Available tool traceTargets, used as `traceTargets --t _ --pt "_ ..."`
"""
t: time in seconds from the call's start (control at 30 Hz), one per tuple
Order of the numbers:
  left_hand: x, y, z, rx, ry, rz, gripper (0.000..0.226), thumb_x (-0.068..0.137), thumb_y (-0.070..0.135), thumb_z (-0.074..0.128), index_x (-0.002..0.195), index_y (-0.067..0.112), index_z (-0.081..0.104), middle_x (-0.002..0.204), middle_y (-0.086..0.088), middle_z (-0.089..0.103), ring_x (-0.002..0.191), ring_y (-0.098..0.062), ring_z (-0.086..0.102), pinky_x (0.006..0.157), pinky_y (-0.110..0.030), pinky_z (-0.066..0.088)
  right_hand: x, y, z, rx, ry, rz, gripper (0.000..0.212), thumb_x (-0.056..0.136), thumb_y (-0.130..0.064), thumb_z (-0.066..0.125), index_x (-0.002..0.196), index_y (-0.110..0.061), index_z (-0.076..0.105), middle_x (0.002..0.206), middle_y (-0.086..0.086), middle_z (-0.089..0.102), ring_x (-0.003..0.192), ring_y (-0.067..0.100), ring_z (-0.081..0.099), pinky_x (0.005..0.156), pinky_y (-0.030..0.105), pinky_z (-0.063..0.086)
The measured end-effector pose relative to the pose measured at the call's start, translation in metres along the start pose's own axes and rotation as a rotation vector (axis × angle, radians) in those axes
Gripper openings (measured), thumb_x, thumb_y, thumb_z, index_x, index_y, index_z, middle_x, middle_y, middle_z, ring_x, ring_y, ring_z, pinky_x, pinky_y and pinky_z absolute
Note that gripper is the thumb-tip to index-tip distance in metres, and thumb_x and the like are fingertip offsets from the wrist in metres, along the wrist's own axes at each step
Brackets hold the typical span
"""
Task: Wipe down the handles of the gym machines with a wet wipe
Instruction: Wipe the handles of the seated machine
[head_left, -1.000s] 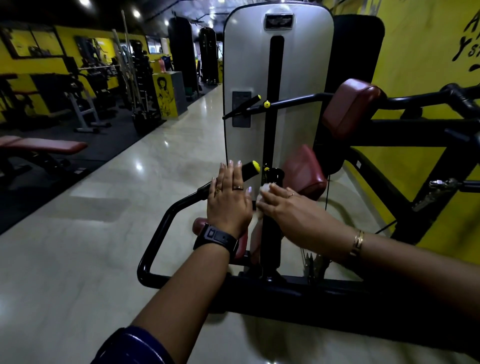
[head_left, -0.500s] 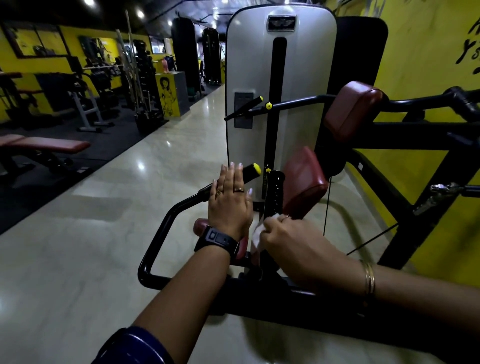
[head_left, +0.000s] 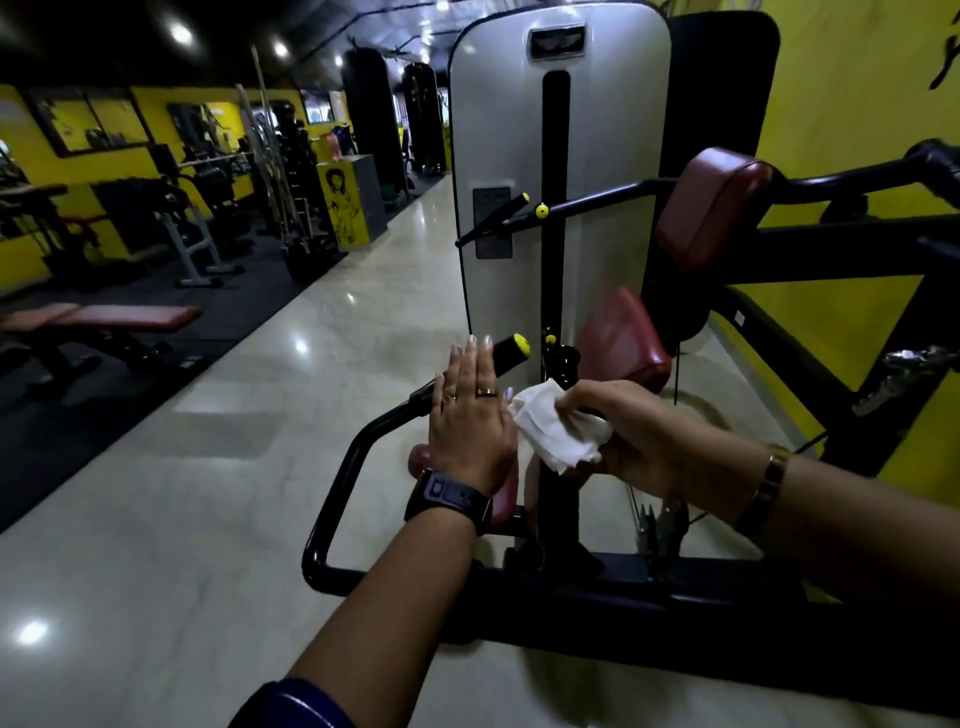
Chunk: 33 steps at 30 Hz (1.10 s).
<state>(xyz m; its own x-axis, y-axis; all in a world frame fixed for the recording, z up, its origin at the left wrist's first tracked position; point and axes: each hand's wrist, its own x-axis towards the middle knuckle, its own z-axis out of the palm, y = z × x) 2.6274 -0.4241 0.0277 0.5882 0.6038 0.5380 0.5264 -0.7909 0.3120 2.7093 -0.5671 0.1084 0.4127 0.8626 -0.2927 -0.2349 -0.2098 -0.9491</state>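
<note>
Left of centre, the machine's black handle (head_left: 506, 354) climbs from its bent tube at the lower left, up and to the right, and ends in a yellow end cap (head_left: 521, 344). Our left hand (head_left: 470, 421) lies flat across that bar, palm down. Its fingers (head_left: 474, 364) are straight and close together and grip nothing. Only the short stretch of grip below the cap shows past the fingertips.

Just right of the thumb is the wet wipe (head_left: 558, 428), white and crumpled, held in the air in front of the black upright post (head_left: 558, 519). We cannot tell whether its left corner touches the left hand. Our right hand (head_left: 641, 439) holds the wipe, fingers curled round its right edge and thumb on top.

The coming move, as we judge it, turns on one relation. The bare end of the grip lies near the wipe, up and to its left, with its long axis slanting from lower left to upper right. The right hand has the wipe, so it would travel up and left and wrap the wipe across that axis. The left hand would need to lift off the part it covers. Farther right, the maroon pad (head_left: 621, 338) stands behind the right hand.
</note>
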Motion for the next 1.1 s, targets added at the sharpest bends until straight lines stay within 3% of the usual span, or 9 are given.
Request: traceTargets --t 0.07,0.2,0.37,0.5,0.6,0.7,0.8,0.9,1.1 --pt "-0.002 -0.001 0.0 -0.015 -0.01 0.006 0.072 0.089 0.039 0.014 0.153 0.007 0.021 0.159 -0.013 0.023 0.148 -0.028 0.019 0.117 -0.038 0.01 0.002 -0.004 -0.003 0.11 0.029 -0.03 0.016 0.093 -0.008 0.048 0.09 0.0 0.061 0.064 0.01 0.056 0.046 0.015 0.054 0.041 0.022 0.037" --pt "0.0 -0.004 0.004 0.01 0.031 0.001 0.066 0.094 0.037 0.024 0.151 0.003 0.028 0.156 -0.015 0.031 0.145 -0.031 0.028 0.117 -0.036 0.011 0.004 -0.01 -0.008 0.125 0.141 -0.137 0.02 0.092 -0.009 0.048 0.095 0.005 0.063 0.078 0.017 0.059 0.065 0.026 0.057 0.058 0.031 0.04" --pt "-0.002 -0.002 0.008 0.0 0.036 -0.01 0.069 0.093 0.041 0.022 0.153 0.008 0.019 0.16 -0.01 0.023 0.148 -0.027 0.018 0.117 -0.042 0.011 0.004 -0.016 -0.005 0.137 0.21 -0.232 0.019 0.094 -0.004 0.048 0.104 0.006 0.06 0.094 0.03 0.063 0.073 0.029 0.063 0.057 0.03 0.05" --pt "0.0 -0.008 0.008 -0.017 -0.012 0.012 0.072 0.089 0.05 0.01 0.152 0.017 -0.001 0.163 -0.004 0.007 0.149 -0.016 0.001 0.116 -0.032 -0.006 0.012 -0.016 -0.003 0.135 0.277 -0.293 0.02 0.093 0.003 0.046 0.107 -0.003 0.059 0.106 0.024 0.063 0.087 0.034 0.063 0.071 0.036 0.051" --pt "-0.001 -0.019 0.0 0.015 -0.019 0.104 0.067 0.091 0.047 0.013 0.15 0.018 -0.002 0.163 -0.004 0.012 0.148 -0.014 0.006 0.116 -0.035 0.0 0.021 -0.02 0.0 0.16 0.368 -0.354 0.025 0.094 0.005 0.043 0.112 -0.004 0.058 0.097 0.014 0.062 0.082 0.024 0.061 0.072 0.033 0.051" --pt "0.007 -0.038 -0.005 0.077 0.003 0.242 0.067 0.094 0.04 0.026 0.154 0.014 0.008 0.159 -0.007 0.025 0.145 -0.017 0.019 0.114 -0.046 0.018 0.037 -0.021 0.014 0.094 0.43 -0.382 0.025 0.095 0.003 0.038 0.104 -0.007 0.059 0.091 0.015 0.057 0.075 0.022 0.055 0.063 0.031 0.046" --pt "0.019 -0.052 -0.003 0.096 0.01 0.362 0.067 0.094 0.038 0.033 0.152 0.015 0.012 0.157 -0.009 0.029 0.145 -0.025 0.027 0.112 -0.049 0.022 0.061 -0.017 0.036 -0.075 0.435 -0.389 0.019 0.098 -0.008 0.047 0.099 -0.015 0.064 0.098 0.015 0.065 0.093 0.03 0.063 0.08 0.04 0.051" --pt "0.03 -0.054 -0.001 0.062 -0.005 0.412 0.067 0.093 0.038 0.034 0.152 0.009 0.021 0.157 -0.011 0.03 0.145 -0.026 0.028 0.113 -0.046 0.021 0.079 -0.011 0.055 -0.185 0.466 -0.414 0.031 0.093 -0.001 0.046 0.116 -0.011 0.064 0.105 0.005 0.068 0.105 0.021 0.063 0.086 0.029 0.051" --pt "0.028 -0.043 0.013 0.033 0.142 0.339 0.072 0.081 0.03 0.039 0.149 0.014 0.023 0.154 -0.01 0.036 0.142 -0.026 0.032 0.114 -0.046 0.026 0.074 -0.002 0.06 -0.482 0.543 -0.461 0.055 0.084 0.007 0.043 0.135 -0.01 0.053 0.121 0.004 0.062 0.103 0.007 0.056 0.069 -0.002 0.04"
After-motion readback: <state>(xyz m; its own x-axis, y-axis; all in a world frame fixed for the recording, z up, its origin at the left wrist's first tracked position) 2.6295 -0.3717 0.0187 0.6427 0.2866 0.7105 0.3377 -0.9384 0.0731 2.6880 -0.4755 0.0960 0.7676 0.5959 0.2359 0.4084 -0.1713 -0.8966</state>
